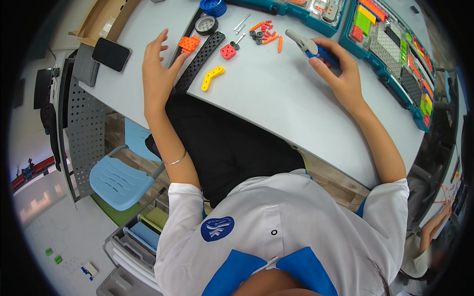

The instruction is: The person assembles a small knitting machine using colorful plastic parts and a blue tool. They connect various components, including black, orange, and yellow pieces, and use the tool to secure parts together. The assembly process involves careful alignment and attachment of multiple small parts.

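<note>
My right hand (pixel 342 69), over the white table, is closed round a pair of pliers (pixel 307 46) with grey jaws and blue handles; the jaws point to the far left. My left hand (pixel 161 74) is open at the table edge, thumb and fingers apart. Its thumb tip is close to an orange building piece (pixel 188 44); whether they touch I cannot tell. Alongside lies a long black perforated beam (pixel 200 61). A yellow angled beam (pixel 213 78) and a red block (pixel 228 52) are to the right of it.
Farther back are a grey wheel (pixel 206 25), blue wheels (pixel 213 7), metal shafts (pixel 241 23) and several red and orange pins (pixel 270 39). A teal parts case (pixel 390 59) stands at right. A black phone (pixel 112 54) lies at left, near a cardboard box (pixel 106 22). Below is a blue chair (pixel 121 182).
</note>
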